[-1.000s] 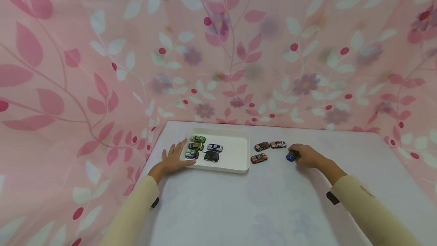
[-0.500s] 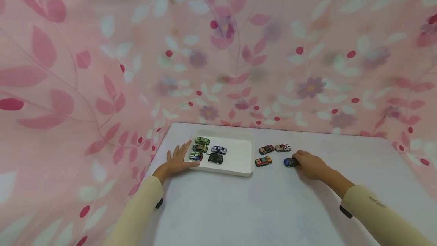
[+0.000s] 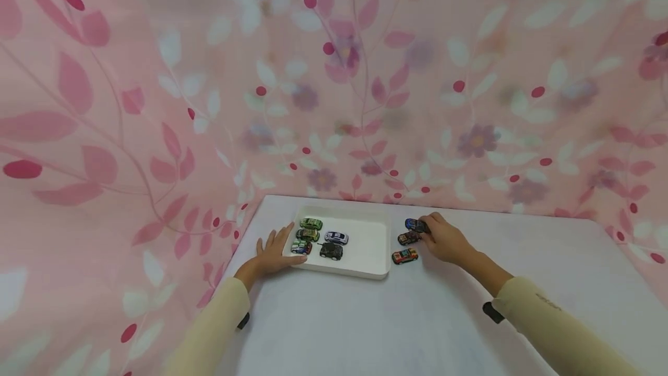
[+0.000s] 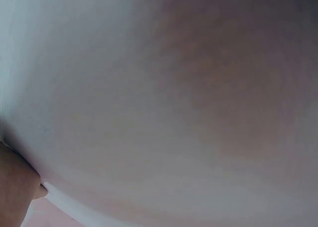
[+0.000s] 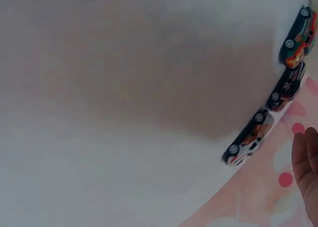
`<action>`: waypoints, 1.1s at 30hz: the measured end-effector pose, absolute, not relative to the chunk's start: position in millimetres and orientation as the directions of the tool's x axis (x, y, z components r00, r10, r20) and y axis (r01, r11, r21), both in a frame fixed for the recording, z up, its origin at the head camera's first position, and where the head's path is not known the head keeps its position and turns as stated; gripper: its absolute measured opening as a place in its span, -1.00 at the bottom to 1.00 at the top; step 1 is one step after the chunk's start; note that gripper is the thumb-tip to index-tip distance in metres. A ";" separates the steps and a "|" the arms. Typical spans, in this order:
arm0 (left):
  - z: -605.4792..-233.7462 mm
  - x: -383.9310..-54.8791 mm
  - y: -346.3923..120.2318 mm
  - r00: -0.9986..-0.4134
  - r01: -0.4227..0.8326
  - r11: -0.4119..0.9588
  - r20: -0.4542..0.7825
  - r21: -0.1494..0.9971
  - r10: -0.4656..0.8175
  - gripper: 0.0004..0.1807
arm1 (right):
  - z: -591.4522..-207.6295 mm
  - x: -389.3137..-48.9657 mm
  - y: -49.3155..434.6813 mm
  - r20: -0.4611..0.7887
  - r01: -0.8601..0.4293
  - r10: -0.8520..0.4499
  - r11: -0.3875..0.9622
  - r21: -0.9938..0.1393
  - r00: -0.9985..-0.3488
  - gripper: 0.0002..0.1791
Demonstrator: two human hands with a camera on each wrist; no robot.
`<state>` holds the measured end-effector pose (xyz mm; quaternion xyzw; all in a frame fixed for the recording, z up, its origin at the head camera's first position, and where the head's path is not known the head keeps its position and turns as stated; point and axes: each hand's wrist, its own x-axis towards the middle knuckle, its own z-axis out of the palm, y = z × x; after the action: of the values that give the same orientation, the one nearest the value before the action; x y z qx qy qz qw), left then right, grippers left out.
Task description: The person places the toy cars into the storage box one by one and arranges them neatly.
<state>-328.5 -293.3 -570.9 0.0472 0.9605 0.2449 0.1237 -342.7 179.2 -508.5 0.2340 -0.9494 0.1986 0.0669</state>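
My left hand [image 3: 270, 255] rests with spread fingers at the left edge of a white tray [image 3: 365, 273], the thumb along its front rim. Above the loose cars to the right of the tray, my right hand [image 3: 447, 241] pinches a blue toy car [image 3: 415, 225]. Just below it in the head view are a dark toy car [image 3: 409, 238] and a red-orange toy car [image 3: 405, 256]. A white toy car [image 5: 249, 137] shows in the right wrist view, while the right hand covers it in the head view. The left wrist view is mostly blurred cloth and part of a hand [image 4: 17, 187].
Inside the tray, toward its left, sit a light green car [image 3: 311, 223], a green-yellow car [image 3: 308, 235], a multicoloured car [image 3: 301, 247], a white-blue car [image 3: 336, 238] and a black vehicle [image 3: 331, 250]. A pink floral curtain [image 3: 365, 103] hangs behind the white-covered table [image 3: 376, 329].
My right hand has lifted the blue car off the table and carried it left, over the loose cars. My left hand stays at the tray.
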 end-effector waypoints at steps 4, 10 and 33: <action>-574.5 -330.1 -294.1 -0.969 0.019 0.871 -0.206 0.490 0.137 0.29 | -508.1 -352.9 146.2 0.196 -0.439 -0.393 0.804 -0.402 -0.898 -0.58; -578.7 -319.3 -299.9 -0.975 0.011 0.868 -0.189 0.497 0.120 0.26 | -517.5 -362.7 90.8 0.183 -0.467 -0.433 0.770 -0.435 -0.883 -0.56; -560.6 -308.5 -287.4 -0.978 0.016 0.863 -0.171 0.505 0.118 0.26 | -538.3 -389.0 4.9 0.055 -0.419 -0.455 0.759 -0.498 -0.889 -0.58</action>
<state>-308.5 -287.4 -560.6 0.0348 0.9602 0.2592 0.0985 -389.0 4.9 -538.3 0.2331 -0.9372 0.2573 -0.0348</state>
